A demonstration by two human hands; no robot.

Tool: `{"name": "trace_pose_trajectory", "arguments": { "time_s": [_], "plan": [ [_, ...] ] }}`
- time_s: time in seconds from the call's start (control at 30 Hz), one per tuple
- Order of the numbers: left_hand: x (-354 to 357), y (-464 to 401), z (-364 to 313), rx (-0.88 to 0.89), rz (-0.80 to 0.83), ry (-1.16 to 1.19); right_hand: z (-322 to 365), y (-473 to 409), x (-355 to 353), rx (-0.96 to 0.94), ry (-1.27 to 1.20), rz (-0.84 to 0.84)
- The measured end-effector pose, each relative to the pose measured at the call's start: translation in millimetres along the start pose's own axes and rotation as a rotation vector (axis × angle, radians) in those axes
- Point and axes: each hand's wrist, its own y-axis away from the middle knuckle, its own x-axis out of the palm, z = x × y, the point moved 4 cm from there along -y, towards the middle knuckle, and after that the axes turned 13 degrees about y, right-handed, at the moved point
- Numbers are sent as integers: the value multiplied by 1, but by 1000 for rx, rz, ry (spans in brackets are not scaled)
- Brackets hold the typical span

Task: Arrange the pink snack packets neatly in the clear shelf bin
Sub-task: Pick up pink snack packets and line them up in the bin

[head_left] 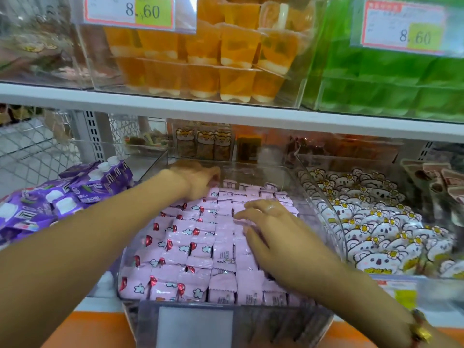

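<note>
Mid-arrangement: pink snack packets (200, 244) lying in rows inside the clear shelf bin (324, 209) on the lower shelf. Left hand (198, 179) reaching to the back-left corner, fingers curled down onto the far packets, grip blurred and hard to tell. Right hand (271, 232) spread flat, pressing the right-side rows. Next, probably: squaring the uneven back rows, nudging gently to avoid toppling neighbours

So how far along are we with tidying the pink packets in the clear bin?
Mostly done: the pink packets on the left of the clear bin lie in neat rows. In hand: the left hand works the back row, blurred; the right hand rests flat on the right side. Left: the front-right packets look less even.
</note>
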Motion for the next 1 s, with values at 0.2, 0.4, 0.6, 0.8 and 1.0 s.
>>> {"name": "trace_pose_trajectory", "arguments": {
  "time_s": [0.2, 0.4, 0.6, 0.8, 1.0],
  "plan": [
    [-8, 23, -9, -5, -113, -12, 10, 36, -15, -38, 10, -25],
    [-15, 130, -45, 127, -465, 364, 19, 68, -8, -77, 46, 166],
    [25, 201, -67, 237, -382, 375, 18, 72, -5, -79, 49, 254],
    [38, 200, -61, 225, -425, 593, 24, 66, -17, -68, 111, 29],
    [37, 206, -65, 231, -481, 528, 45, 56, -21, -62, -83, -82]
  ]
}}
